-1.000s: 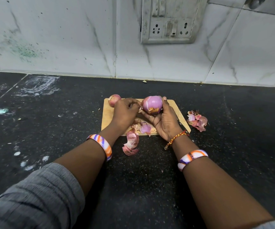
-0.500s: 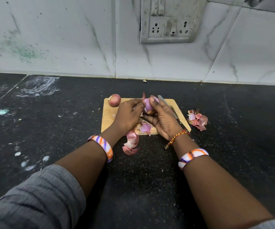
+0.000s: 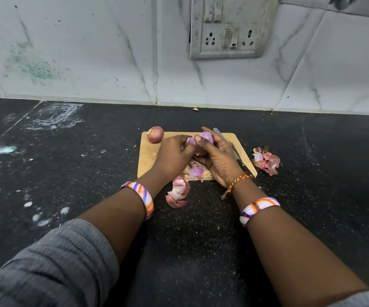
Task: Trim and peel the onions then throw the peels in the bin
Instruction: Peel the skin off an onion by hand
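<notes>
Above a small wooden cutting board, both hands hold one purple onion. My right hand cups it from the right with the thumb on top. My left hand pinches its left side, where a strip of skin sticks out. A second onion, with its skin on, rests at the board's far left corner. A knife lies on the board, mostly hidden behind my right hand. Loose peels lie on the board under my hands.
More peel lies on the black counter just in front of the board. A pile of peels sits to the board's right. A tiled wall with a socket panel rises behind. No bin is in view.
The onion was turned between my hands and now shows less of itself, covered by my right thumb. My left fingers shifted onto its left side. The knife blade came into view.
</notes>
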`<action>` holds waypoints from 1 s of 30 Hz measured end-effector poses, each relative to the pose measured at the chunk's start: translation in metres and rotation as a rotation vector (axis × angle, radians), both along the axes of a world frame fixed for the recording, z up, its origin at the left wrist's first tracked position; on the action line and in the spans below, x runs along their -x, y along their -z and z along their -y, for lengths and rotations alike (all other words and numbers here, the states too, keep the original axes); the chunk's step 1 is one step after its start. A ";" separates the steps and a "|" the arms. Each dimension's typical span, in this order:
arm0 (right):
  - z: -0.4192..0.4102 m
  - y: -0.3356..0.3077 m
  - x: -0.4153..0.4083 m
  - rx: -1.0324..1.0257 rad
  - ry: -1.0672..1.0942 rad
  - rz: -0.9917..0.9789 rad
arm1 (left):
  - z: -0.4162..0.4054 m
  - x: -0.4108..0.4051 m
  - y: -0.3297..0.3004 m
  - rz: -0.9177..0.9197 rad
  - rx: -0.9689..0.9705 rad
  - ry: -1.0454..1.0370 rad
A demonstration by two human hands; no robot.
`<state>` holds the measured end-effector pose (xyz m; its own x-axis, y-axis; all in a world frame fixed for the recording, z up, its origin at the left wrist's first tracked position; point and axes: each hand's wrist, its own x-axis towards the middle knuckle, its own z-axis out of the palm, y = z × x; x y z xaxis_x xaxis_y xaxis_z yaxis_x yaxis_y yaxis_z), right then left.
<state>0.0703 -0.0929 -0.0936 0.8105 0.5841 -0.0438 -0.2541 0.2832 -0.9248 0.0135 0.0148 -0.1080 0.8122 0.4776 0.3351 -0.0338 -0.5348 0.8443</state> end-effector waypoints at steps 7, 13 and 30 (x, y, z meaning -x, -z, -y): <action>-0.002 -0.002 0.000 -0.155 0.083 -0.145 | -0.001 -0.003 -0.001 -0.028 0.189 0.074; 0.000 -0.003 0.002 -0.207 -0.024 -0.127 | 0.003 -0.001 0.000 -0.016 0.083 0.122; -0.003 0.003 0.003 -0.052 0.054 0.026 | 0.000 -0.003 0.000 -0.019 0.000 0.069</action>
<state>0.0672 -0.0895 -0.0964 0.8413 0.5406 0.0068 -0.2135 0.3438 -0.9144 0.0169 0.0151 -0.1082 0.8495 0.4202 0.3191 -0.0542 -0.5322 0.8449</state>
